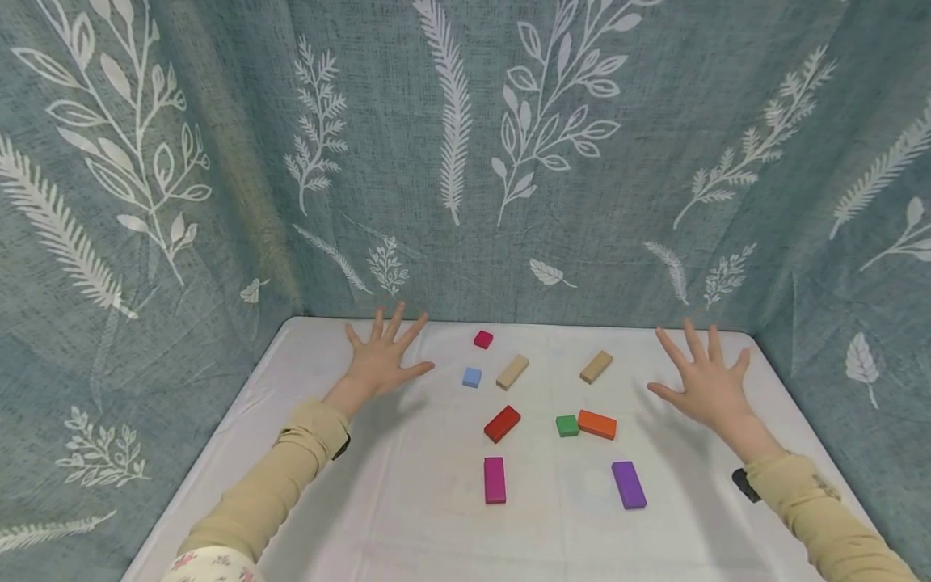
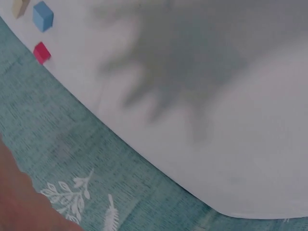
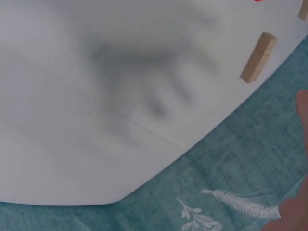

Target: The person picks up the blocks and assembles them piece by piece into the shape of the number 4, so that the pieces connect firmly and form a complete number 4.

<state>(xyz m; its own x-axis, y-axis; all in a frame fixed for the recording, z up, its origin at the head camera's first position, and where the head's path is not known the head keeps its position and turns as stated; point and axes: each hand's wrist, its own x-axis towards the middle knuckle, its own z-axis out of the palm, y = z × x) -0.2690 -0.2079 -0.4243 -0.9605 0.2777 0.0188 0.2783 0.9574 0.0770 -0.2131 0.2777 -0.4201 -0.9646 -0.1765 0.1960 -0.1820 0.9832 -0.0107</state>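
My left hand (image 1: 380, 361) is held with fingers spread wide above the left side of the white table, holding nothing. Over the right side, my right hand (image 1: 707, 384) is spread the same way. Nearest the left hand are a light blue cube (image 1: 472, 377) and a small crimson block (image 1: 483, 339). A natural wood block (image 1: 596, 367) lies closest to the right hand, with an orange block (image 1: 597, 424) touching or almost touching a green block (image 1: 567, 426). Another wood block (image 1: 512, 372), a red block (image 1: 503, 423), a magenta block (image 1: 494, 480) and a purple block (image 1: 629, 485) lie between the hands.
A white cloth-covered table (image 1: 422, 517) carries the blocks. Teal curtains with white leaf prints (image 1: 407, 162) hang behind it and along both sides. Each hand casts a soft shadow on the tabletop in its wrist view.
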